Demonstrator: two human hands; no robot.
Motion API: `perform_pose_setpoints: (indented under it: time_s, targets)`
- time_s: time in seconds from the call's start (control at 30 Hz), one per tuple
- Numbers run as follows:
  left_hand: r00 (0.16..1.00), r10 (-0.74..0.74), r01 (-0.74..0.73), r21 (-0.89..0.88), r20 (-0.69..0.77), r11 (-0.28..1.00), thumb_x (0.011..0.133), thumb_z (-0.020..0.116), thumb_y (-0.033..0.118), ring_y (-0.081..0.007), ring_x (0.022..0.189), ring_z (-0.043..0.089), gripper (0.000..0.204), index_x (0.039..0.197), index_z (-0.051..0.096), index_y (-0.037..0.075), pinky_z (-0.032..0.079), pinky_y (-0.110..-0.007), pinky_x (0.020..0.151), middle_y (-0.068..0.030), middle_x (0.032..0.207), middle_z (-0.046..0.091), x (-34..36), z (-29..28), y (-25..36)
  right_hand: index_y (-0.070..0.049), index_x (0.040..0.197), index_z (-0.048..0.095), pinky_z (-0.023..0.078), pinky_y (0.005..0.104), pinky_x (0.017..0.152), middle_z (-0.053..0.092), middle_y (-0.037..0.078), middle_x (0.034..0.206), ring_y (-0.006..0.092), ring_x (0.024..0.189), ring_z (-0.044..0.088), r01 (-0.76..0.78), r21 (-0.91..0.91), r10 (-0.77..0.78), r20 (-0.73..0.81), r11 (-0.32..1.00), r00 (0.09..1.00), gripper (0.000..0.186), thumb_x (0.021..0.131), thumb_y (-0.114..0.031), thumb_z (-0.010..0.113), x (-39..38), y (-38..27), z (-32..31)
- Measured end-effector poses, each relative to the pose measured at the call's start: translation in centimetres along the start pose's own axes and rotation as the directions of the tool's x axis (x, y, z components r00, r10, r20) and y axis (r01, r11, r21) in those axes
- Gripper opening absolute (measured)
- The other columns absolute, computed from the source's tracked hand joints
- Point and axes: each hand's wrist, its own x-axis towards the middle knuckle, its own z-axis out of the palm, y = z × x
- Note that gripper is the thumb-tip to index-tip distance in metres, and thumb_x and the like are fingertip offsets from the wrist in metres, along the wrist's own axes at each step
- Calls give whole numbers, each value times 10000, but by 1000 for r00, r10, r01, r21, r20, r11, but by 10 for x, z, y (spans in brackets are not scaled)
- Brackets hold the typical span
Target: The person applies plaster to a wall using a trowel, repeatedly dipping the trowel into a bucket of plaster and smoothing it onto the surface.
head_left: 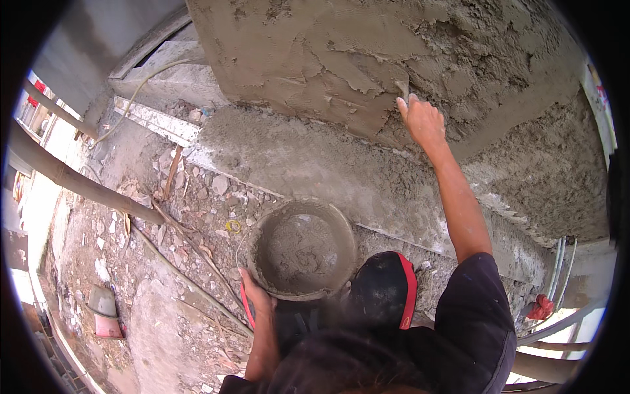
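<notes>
My right arm stretches up to the wall, which is coated with wet grey mortar (315,46). My right hand (425,123) is closed round what looks like a small trowel (402,87), held against the mortar; most of the tool is hidden by the hand or blends into the coat. Smooth mortar lies left of it, rough lumpy mortar to the right. Below, a round bucket (352,240) holds wet mortar (298,253) and stands near my boots. My left hand (258,294) grips the bucket's near left side, its fingers partly hidden.
A mortar-smeared ledge (289,157) runs along the wall's foot. Rubble (220,185), sticks and a long pole (184,274) litter the ground at left. A thick wooden pole (85,180) crosses the left side. My black boot with red trim (380,289) stands beside the bucket. Hoses (558,272) hang at far right.
</notes>
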Motion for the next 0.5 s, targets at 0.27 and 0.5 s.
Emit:
perform_pose_setpoints:
  time_s: [0.27,0.5]
  targets:
    - [997,77,-76,117,-10,990,1056,361,483,-296,1225,565,632,1381,472,-48,439,-421,1066,-175,1349,566,-10,18,-4,-23,1079,630,515,549,721,684,261,833,453,835,668,-31,3,31,71,1000,997,405,997,-402,514,-117,85,-34]
    - [982,189,-165,449,-9,878,1055,418,469,-179,1011,612,580,1188,607,-63,478,-321,913,-117,1138,659,-36,65,-26,-56,1138,624,528,497,751,700,190,942,386,888,682,549,160,-527,583,821,618,335,972,-340,558,-210,-41,26]
